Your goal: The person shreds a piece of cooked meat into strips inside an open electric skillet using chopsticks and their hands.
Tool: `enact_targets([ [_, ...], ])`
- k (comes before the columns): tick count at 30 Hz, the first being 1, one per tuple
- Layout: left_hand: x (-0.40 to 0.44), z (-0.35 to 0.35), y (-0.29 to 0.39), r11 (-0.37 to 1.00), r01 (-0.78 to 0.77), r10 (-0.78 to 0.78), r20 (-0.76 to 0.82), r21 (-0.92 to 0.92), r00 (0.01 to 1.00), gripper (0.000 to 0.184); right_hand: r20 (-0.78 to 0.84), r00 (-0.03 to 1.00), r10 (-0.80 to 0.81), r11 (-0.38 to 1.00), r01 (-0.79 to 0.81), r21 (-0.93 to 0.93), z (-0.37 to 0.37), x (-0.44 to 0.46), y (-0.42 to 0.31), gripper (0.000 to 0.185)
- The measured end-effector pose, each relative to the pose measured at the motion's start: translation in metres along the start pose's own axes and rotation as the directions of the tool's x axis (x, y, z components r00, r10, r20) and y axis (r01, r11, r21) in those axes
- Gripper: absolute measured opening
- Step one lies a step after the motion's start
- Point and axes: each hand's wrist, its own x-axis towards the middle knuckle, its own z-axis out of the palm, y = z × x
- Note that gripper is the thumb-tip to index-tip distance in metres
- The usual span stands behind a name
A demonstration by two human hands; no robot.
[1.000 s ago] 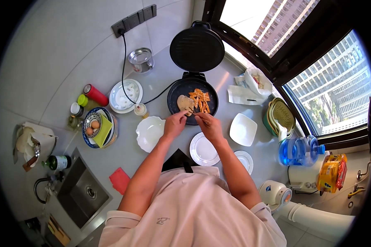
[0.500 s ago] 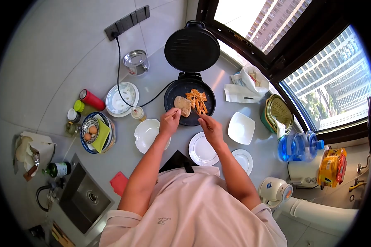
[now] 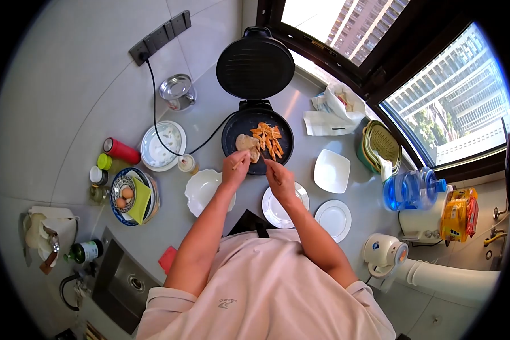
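A round black electric griddle [image 3: 285, 157] sits with its lid [image 3: 256, 67] raised. Pale cooked meat [image 3: 246, 142] lies on its left half, with orange-brown strips [image 3: 268, 137] beside it. At the griddle's near edge my left hand [image 3: 236, 168] is closed around a thin wooden stick [image 3: 239, 165], its fingertips right by the meat and partly hiding it. My right hand [image 3: 280, 177], also closed, is at the near rim, holding a slim dark utensil whose kind I cannot make out. Its tip points toward the meat.
Near my forearms are a white scalloped bowl [image 3: 194, 195], a white plate [image 3: 273, 211], a smaller plate [image 3: 333, 221] and a square bowl [image 3: 332, 171]. Left stand a sauce bottle [image 3: 187, 164], stacked plates [image 3: 178, 131] and eggs [image 3: 125, 197]. A power cord [image 3: 155, 102] crosses the counter.
The camera view has shifted slightly. My left hand now reaches farther over the meat, whose lower part looks separated or folded. My right hand has moved slightly down and left.
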Motion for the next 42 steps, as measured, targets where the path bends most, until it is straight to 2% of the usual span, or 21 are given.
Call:
enact_targets([
  [3, -0.001, -0.001, 0.002, 1.0, 0.004, -0.005, 0.049, 0.006, 0.999, 0.018, 0.027, 0.997, -0.077, 0.997, 0.078, -0.029, 0.002, -0.007, 0.002, 0.024],
  [9, -0.002, 0.003, -0.011, 1.0, 0.001, -0.001, 0.031, -0.019, 1.0, 0.018, 0.014, 0.995, 0.103, 0.993, -0.104, 0.048, -0.008, -0.018, 0.012, 0.029],
  [14, -0.002, 0.0, -0.017, 1.0, -0.002, 0.002, -0.007, 0.019, 1.0, 0.021, -0.077, 0.996, 0.052, 0.998, -0.048, 0.05, -0.02, -0.022, 0.032, 0.025],
  [16, 0.003, -0.006, -0.015, 0.998, 0.051, -0.052, 0.009, 0.028, 0.999, 0.022, -0.098, 0.995, 0.025, 0.999, -0.022, 0.036, -0.028, -0.017, 0.031, 0.024],
  [23, -0.002, -0.008, -0.006, 0.998, 0.049, -0.051, -0.07, -0.032, 0.996, 0.02, 0.009, 0.993, 0.114, 0.987, -0.114, 0.117, -0.022, -0.012, 0.002, 0.022],
  [26, -0.01, -0.015, 0.003, 0.997, 0.061, -0.064, -0.062, -0.05, 0.996, 0.018, 0.007, 0.996, 0.084, 0.986, -0.084, 0.144, -0.011, -0.017, 0.003, 0.018],
  [30, -0.017, -0.015, -0.002, 0.999, 0.042, -0.042, 0.004, -0.026, 0.999, 0.017, 0.043, 0.997, 0.069, 0.992, -0.073, 0.106, -0.008, -0.021, 0.002, 0.022],
  [36, -0.015, -0.012, -0.015, 1.0, 0.014, -0.013, 0.031, -0.014, 0.999, 0.019, 0.084, 0.996, -0.032, 0.997, 0.026, 0.066, -0.008, -0.025, 0.01, 0.025],
  [42, -0.017, -0.014, -0.02, 0.998, 0.051, -0.05, 0.026, -0.035, 0.998, 0.019, 0.021, 1.0, -0.002, 0.999, 0.001, 0.032, -0.02, -0.033, 0.018, 0.027],
])
